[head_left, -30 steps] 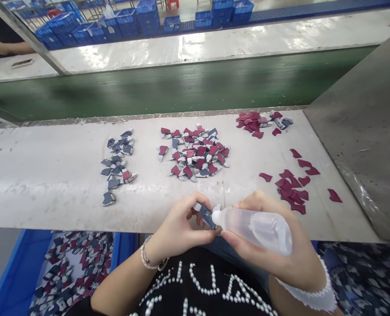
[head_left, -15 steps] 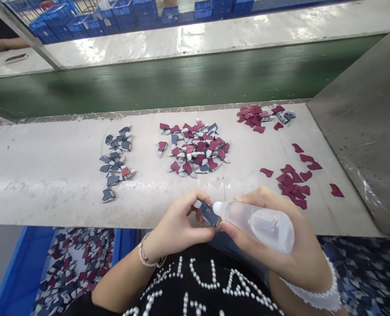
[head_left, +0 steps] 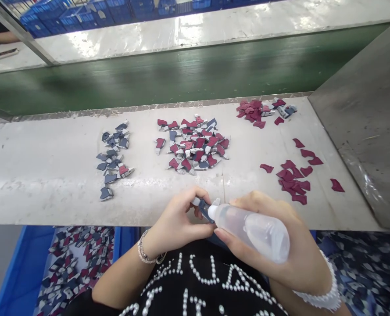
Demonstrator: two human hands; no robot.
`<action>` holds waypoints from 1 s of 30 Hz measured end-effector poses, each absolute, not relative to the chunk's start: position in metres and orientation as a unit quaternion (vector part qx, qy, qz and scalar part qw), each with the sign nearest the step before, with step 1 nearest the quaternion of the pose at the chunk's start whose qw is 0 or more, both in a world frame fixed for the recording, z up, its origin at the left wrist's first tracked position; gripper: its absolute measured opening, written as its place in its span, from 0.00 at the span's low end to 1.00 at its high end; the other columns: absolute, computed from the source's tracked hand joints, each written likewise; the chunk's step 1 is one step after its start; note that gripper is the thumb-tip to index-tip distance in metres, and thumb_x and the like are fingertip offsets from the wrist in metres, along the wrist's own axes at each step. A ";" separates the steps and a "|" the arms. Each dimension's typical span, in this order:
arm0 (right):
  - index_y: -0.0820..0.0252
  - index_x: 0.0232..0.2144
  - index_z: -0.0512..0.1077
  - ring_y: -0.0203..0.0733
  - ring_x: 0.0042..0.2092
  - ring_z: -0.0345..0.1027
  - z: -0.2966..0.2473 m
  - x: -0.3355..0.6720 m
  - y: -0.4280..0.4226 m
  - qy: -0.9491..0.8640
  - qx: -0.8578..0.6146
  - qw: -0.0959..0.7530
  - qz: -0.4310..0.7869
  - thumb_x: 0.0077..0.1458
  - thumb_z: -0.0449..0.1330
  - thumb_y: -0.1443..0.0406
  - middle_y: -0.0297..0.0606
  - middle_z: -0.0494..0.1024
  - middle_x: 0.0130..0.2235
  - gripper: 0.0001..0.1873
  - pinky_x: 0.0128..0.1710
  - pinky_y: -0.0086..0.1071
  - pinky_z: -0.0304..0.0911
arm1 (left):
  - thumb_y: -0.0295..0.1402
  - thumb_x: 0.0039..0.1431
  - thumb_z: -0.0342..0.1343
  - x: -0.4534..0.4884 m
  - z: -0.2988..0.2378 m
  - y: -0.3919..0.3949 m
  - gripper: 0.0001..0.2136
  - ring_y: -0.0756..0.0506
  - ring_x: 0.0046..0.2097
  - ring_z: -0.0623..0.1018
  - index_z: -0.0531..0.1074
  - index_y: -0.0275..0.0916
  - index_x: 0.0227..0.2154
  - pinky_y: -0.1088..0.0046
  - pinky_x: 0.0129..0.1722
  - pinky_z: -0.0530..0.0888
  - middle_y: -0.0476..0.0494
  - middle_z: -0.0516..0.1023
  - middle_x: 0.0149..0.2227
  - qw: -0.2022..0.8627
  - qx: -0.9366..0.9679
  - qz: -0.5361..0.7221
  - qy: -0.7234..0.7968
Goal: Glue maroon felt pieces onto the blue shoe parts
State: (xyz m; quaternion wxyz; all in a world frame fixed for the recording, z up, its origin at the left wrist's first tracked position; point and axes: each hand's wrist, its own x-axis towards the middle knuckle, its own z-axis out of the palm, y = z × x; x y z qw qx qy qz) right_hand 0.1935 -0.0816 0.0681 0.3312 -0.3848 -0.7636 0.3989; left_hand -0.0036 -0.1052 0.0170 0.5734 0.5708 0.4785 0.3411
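My left hand (head_left: 178, 221) pinches a small blue-grey piece (head_left: 204, 209) at the near edge of the white workbench (head_left: 50, 175). My right hand (head_left: 280, 245) is wrapped round a clear squeeze bottle (head_left: 250, 230), whose white nozzle touches that piece. On the bench lie a cluster of blue-grey pieces (head_left: 113, 158), a mixed heap of maroon and grey pieces (head_left: 195, 145), loose maroon pieces (head_left: 295, 177) to the right, and a further maroon pile (head_left: 255, 112) at the back.
A green conveyor belt (head_left: 181, 74) runs behind the bench. A grey metal panel (head_left: 369, 114) slopes at the right. A blue bin (head_left: 66, 267) of mixed pieces sits below left, another heap of pieces (head_left: 362, 272) below right. Blue crates (head_left: 83, 13) are stacked far back.
Both hands keep their hold on the piece and the bottle; the view has tipped slightly, so the bench contents sit a little higher in the picture.
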 end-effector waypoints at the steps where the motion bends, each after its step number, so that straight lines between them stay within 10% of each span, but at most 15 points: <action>1: 0.55 0.28 0.65 0.31 0.23 0.66 0.068 0.193 -0.081 -0.761 -0.387 0.333 0.401 0.55 0.65 0.63 0.25 0.70 0.25 0.11 0.22 0.27 0.61 | 0.22 0.48 0.64 -0.004 0.017 -0.105 0.16 0.51 0.34 0.69 0.68 0.41 0.38 0.76 0.34 0.68 0.51 0.70 0.34 0.573 0.572 0.342 0.478; 30: 0.54 0.28 0.63 0.29 0.20 0.60 0.077 0.203 -0.078 -0.772 -0.370 0.282 0.432 0.55 0.65 0.64 0.22 0.65 0.22 0.12 0.18 0.26 0.56 | 0.20 0.48 0.64 -0.007 0.020 -0.103 0.17 0.51 0.33 0.70 0.68 0.42 0.39 0.76 0.34 0.69 0.52 0.70 0.34 0.513 0.639 0.302 0.488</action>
